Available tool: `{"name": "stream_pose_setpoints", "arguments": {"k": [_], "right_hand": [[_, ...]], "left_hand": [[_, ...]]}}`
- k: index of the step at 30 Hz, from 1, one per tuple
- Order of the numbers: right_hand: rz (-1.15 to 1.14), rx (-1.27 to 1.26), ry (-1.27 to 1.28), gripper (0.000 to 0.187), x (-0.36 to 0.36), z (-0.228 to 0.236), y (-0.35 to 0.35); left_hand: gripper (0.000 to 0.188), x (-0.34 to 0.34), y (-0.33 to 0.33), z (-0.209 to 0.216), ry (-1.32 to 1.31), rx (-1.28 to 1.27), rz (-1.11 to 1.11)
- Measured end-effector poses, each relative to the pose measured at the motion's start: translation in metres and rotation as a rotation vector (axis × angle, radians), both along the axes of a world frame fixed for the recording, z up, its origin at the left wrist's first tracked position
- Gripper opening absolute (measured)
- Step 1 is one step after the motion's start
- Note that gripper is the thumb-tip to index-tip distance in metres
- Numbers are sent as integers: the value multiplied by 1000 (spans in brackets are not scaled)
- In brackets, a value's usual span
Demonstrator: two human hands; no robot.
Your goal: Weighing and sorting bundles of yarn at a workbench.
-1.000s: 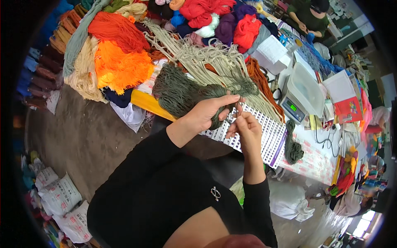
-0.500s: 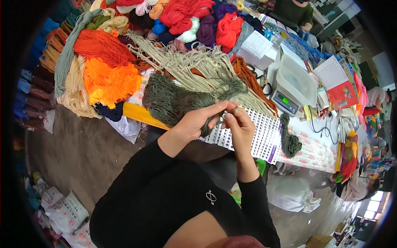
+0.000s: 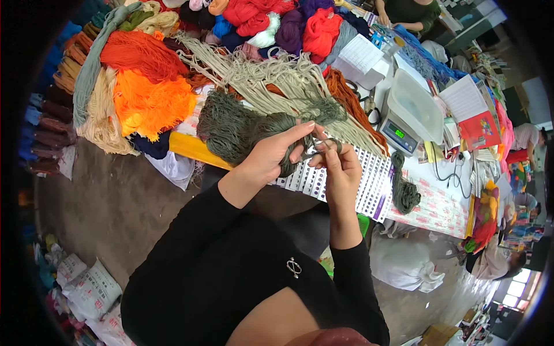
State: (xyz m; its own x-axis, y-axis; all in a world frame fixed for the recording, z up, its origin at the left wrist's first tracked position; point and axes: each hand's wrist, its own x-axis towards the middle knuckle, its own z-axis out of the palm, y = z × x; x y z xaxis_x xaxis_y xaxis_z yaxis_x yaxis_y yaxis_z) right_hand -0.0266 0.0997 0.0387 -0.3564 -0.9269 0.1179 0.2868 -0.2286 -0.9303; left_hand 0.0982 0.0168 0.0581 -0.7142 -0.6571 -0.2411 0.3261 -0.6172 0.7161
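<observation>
We are mid-winding: our left hand [image 3: 271, 158] grips the green yarn hank [image 3: 236, 130] above the desk [image 3: 438, 202]; our right hand [image 3: 340, 167] pinches its strand. Next likely needs steady tension.

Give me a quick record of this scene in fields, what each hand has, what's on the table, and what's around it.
left hand: grips a bundle of dark green yarn
right hand: pinches a strand of the same yarn between its fingertips
under the hands: white sample card with rows of small squares
table, right part: digital scale with a clear tray, small green yarn skein, papers
table, far side: orange yarn, beige yarn, red yarn
floor: white sacks at lower left
</observation>
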Motion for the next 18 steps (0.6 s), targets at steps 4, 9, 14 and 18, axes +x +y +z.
{"name": "stream_pose_setpoints", "arguments": {"k": [4, 9, 14, 18], "right_hand": [[70, 39, -152, 12, -3, 1, 4], [148, 81, -234, 12, -3, -2, 2], [409, 157, -331, 20, -11, 5, 10], [-18, -43, -397, 17, -15, 5, 3]], "left_hand": [[30, 0, 1, 3, 33, -39, -5], [29, 2, 1, 5, 59, 24, -24], [33, 0, 4, 2, -59, -53, -53], [36, 0, 3, -1, 22, 24, -45]]}}
